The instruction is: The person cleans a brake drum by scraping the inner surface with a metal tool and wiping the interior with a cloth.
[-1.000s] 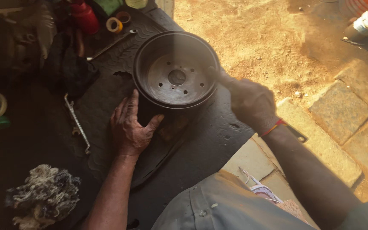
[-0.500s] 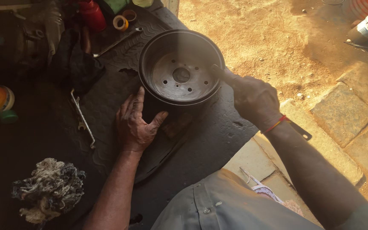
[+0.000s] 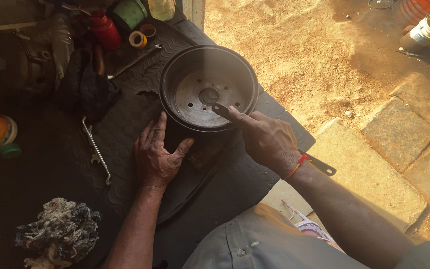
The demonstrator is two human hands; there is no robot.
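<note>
- Metal is what the right hand (image 3: 267,142) is holding: a thin flat tool (image 3: 221,109), pinched between thumb and fingers, with its tip sitting inside the round drum (image 3: 208,88).
- Left hand (image 3: 156,157) is lying flat with fingers spread wide, holding nothing, and pressing down just below the drum with its fingertips close to the drum's side.
- Round drum is sitting open side up on the dark rubber mat (image 3: 140,74) on the surface, between the two hands and a bit beyond them.
- Inside, the drum's flat bottom is looking dusty and grey, with a middle hole and small holes around it.
- My guess is that the scraping or checking inside the drum is partway through: the tool is reaching only one spot near the middle, and most of the inside is looking the same dull colour.
- Near the left hand, a long wrench (image 3: 95,152) is lying on the mat, touched by no one.
- Farther out, a dirty rag pile (image 3: 58,234) is sitting at the lower left.
- At the far side, a red bottle (image 3: 104,30) and a roll of tape (image 3: 138,39) are standing by.
- Sunny sand and stone ground (image 3: 324,65) is lying to the right.
</note>
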